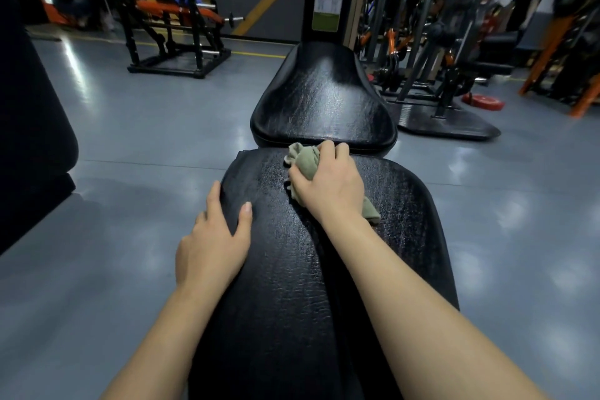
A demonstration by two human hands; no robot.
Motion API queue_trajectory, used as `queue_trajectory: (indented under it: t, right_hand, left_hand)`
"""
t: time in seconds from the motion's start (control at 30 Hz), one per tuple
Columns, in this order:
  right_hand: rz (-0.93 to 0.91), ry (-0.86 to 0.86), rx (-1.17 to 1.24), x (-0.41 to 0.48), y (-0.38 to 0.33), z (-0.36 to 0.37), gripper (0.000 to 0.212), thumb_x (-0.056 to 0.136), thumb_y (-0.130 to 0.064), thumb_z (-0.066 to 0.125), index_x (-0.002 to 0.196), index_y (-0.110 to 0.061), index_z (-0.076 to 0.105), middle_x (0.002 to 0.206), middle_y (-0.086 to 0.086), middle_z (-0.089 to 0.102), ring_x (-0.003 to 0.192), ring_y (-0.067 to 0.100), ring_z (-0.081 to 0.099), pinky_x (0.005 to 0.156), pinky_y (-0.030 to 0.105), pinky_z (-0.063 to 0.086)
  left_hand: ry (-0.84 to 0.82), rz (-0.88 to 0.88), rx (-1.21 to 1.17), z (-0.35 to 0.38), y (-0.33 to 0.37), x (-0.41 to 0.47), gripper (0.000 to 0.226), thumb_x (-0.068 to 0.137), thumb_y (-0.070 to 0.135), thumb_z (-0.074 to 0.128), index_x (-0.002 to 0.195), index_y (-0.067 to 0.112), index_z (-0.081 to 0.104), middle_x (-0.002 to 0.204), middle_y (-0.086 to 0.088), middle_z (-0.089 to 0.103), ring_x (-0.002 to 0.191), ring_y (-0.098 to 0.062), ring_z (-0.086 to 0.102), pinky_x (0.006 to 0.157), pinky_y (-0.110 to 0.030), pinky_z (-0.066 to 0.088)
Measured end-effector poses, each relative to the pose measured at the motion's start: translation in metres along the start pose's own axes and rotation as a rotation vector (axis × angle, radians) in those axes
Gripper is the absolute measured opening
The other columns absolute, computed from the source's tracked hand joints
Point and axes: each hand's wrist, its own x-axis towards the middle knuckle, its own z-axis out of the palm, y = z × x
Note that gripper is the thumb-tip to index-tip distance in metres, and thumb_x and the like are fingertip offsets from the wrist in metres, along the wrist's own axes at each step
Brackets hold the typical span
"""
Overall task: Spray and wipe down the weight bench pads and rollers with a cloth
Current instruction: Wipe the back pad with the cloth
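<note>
A long black bench back pad (324,269) runs away from me, and a separate black seat pad (324,97) lies beyond it across a narrow gap. My right hand (328,185) presses a crumpled grey-green cloth (303,159) onto the far end of the back pad, near the gap. The cloth sticks out in front of my fingers and behind my wrist. My left hand (214,243) lies flat on the left edge of the back pad with fingers spread, holding nothing. No spray bottle or rollers are in view.
Grey gym floor (146,140) lies on both sides of the bench. A dark padded machine (29,127) stands close on the left. A black and orange bench frame (175,36) stands far left, racks (438,52) and a red weight plate (483,102) far right. A person (532,0) stands at the back right.
</note>
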Motion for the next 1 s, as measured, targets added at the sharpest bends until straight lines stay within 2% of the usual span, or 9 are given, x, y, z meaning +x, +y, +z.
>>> queue_trajectory:
  t: [0.1,0.13,0.23,0.33,0.43,0.6,0.7,0.87,1.0]
  right_hand:
    - [0.008,-0.007,0.0,-0.021,0.002,-0.003,0.054,0.084,-0.061,0.057,0.111,-0.015,0.05,0.11,0.006,0.05,0.099,0.03,0.056,0.079,0.041,0.046]
    - [0.008,-0.009,0.001,-0.027,0.003,-0.003,0.053,0.083,-0.061,0.056,0.11,-0.016,0.05,0.109,0.005,0.05,0.098,0.029,0.056,0.078,0.04,0.045]
    - [-0.005,-0.014,0.023,-0.042,0.006,-0.008,0.052,0.081,-0.061,0.057,0.109,-0.017,0.05,0.107,0.003,0.05,0.096,0.029,0.057,0.077,0.039,0.045]
    - [-0.021,-0.057,0.013,-0.056,0.007,-0.014,0.052,0.081,-0.062,0.057,0.108,-0.018,0.049,0.106,0.002,0.048,0.095,0.027,0.057,0.075,0.039,0.046]
    - [-0.069,-0.062,-0.025,-0.077,0.011,-0.02,0.052,0.08,-0.064,0.052,0.104,-0.018,0.048,0.101,0.001,0.047,0.089,0.027,0.057,0.07,0.038,0.046]
    - [-0.169,0.028,-0.067,-0.105,0.019,-0.022,0.054,0.076,-0.065,0.047,0.097,-0.015,0.052,0.092,0.003,0.051,0.073,0.026,0.06,0.053,0.033,0.044]
    - [-0.229,0.048,-0.159,-0.096,0.015,-0.021,0.049,0.08,-0.062,0.046,0.091,-0.014,0.05,0.087,0.004,0.051,0.067,0.026,0.061,0.047,0.029,0.033]
    - [-0.222,0.092,-0.262,-0.062,0.003,-0.007,0.047,0.085,-0.06,0.048,0.091,-0.013,0.052,0.085,0.005,0.054,0.065,0.028,0.062,0.047,0.03,0.029]
    - [-0.181,0.074,-0.269,-0.016,-0.01,0.007,0.049,0.088,-0.059,0.057,0.1,-0.011,0.054,0.095,0.008,0.057,0.077,0.031,0.065,0.053,0.033,0.03]
  left_hand:
    - [-0.045,-0.098,-0.212,-0.014,-0.011,0.011,0.109,0.078,0.084,0.055,0.16,0.044,-0.004,0.117,-0.014,0.067,0.117,-0.042,0.059,0.093,-0.046,0.046]
    - [-0.071,-0.121,-0.263,-0.017,-0.014,0.014,0.114,0.072,0.087,0.058,0.16,0.045,0.0,0.119,-0.01,0.066,0.122,-0.04,0.057,0.096,-0.047,0.046]
    - [-0.163,-0.156,-0.361,-0.013,-0.016,0.013,0.112,0.07,0.09,0.058,0.161,0.038,0.017,0.153,-0.006,0.049,0.138,-0.033,0.048,0.11,-0.048,0.042]
    - [-0.223,-0.219,-0.506,-0.009,-0.013,0.007,0.092,0.073,0.086,0.061,0.14,0.024,0.05,0.133,0.001,0.063,0.115,-0.021,0.062,0.099,-0.041,0.05]
    - [-0.266,-0.212,-0.63,-0.011,-0.014,0.006,0.08,0.064,0.085,0.072,0.115,0.024,0.062,0.107,0.009,0.071,0.094,-0.012,0.068,0.089,-0.037,0.056]
    - [-0.199,-0.187,-0.563,-0.006,-0.016,0.001,0.084,0.065,0.094,0.06,0.118,0.028,0.059,0.113,0.008,0.068,0.104,-0.018,0.066,0.096,-0.043,0.055]
    - [-0.189,-0.172,-0.534,-0.005,-0.017,0.001,0.083,0.067,0.094,0.057,0.117,0.029,0.059,0.115,0.006,0.068,0.107,-0.02,0.066,0.098,-0.044,0.054]
    - [-0.189,-0.155,-0.519,-0.001,-0.02,0.006,0.081,0.066,0.093,0.06,0.116,0.029,0.058,0.109,0.01,0.067,0.101,-0.017,0.065,0.095,-0.043,0.055]
    - [-0.154,-0.163,-0.483,0.002,-0.02,0.008,0.074,0.069,0.091,0.058,0.111,0.03,0.058,0.102,0.015,0.065,0.099,-0.016,0.064,0.094,-0.042,0.054]
